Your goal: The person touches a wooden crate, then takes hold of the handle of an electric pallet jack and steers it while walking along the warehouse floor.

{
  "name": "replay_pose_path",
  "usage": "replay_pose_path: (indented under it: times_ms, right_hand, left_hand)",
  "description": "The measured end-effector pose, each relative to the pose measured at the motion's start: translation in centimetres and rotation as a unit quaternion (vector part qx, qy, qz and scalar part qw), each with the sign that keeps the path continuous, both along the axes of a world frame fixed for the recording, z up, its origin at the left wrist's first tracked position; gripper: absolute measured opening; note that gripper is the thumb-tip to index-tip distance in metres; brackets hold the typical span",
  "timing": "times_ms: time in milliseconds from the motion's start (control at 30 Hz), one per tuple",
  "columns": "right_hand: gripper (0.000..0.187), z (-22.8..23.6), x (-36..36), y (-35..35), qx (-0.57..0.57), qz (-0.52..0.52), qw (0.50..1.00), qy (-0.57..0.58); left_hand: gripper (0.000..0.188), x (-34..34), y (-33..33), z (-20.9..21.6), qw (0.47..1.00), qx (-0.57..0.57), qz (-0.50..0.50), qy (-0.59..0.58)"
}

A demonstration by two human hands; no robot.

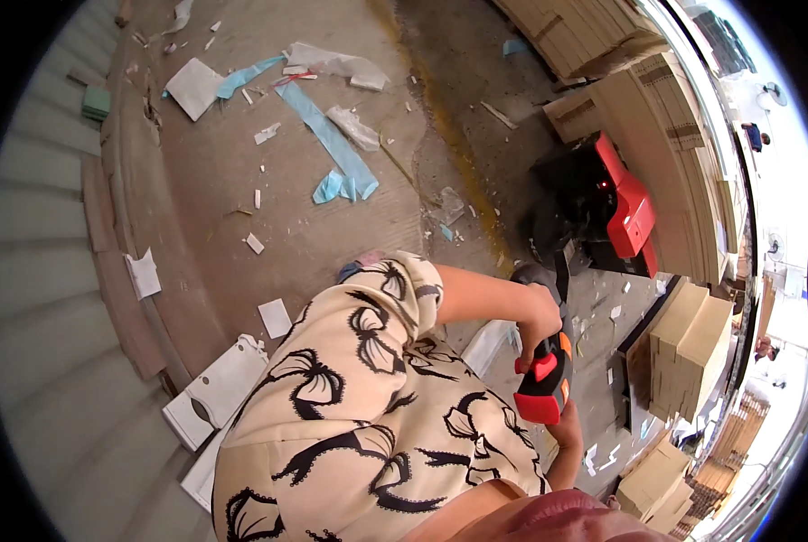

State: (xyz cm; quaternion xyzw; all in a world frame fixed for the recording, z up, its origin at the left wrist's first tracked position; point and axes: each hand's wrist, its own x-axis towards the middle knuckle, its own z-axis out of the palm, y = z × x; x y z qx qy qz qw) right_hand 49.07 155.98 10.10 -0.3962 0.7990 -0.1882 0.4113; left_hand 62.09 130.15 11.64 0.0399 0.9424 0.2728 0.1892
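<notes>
My left hand (pixel 541 312) is wrapped round one side of a red and black control handle (pixel 540 406), held in front of my body. It belongs to an electric pallet truck (pixel 628 212) with a red and black body and a small red light. My right hand (pixel 568 434) reaches up to the other side of this handle. Its fingers are mostly hidden behind the handle's red end, so their grip does not show. I wear a cream top (pixel 359 379) with black bow prints.
Flat cardboard stacks (pixel 684 181) stand right beside the truck. More cardboard bundles (pixel 693 348) sit on a pallet at the right. Blue film strips (pixel 327 135), paper scraps and white foam lie on the concrete floor (pixel 205 181). White panels (pixel 210 393) lean near a grey wall.
</notes>
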Motion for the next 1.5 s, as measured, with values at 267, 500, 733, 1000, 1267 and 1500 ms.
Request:
replay_pose_path:
  times_ms: [267,500,733,1000,1267,1500]
  right_hand:
    - [0.064,-2.1,3.0,-0.5,0.182,-0.006,0.973,0.14]
    - [0.042,-1.1,8.5,-4.3,0.068,-0.061,0.996,-0.007]
    - [0.039,1.3,13.0,-7.3,0.096,-0.093,0.981,-0.143]
    - [0.043,3.4,11.9,-4.3,0.064,-0.051,0.997,-0.004]
    - [0.027,5.1,13.6,-2.3,-0.257,-0.125,0.944,0.166]
    - [0.026,5.1,10.6,0.8,-0.329,-0.144,0.902,0.24]
  left_hand:
    - [0.067,2.6,-2.8,-2.2,0.998,0.01,-0.058,0.004]
    - [0.066,5.9,-7.1,-2.4,0.995,0.032,-0.092,0.014]
    - [0.073,8.8,-9.8,-1.1,0.993,0.047,-0.104,-0.006]
    - [0.073,9.4,-11.1,4.6,0.995,0.078,-0.051,-0.03]
    - [0.087,8.4,-6.9,7.3,0.997,0.041,-0.057,-0.023]
    - [0.086,5.6,-3.3,8.4,0.991,0.052,-0.082,-0.096]
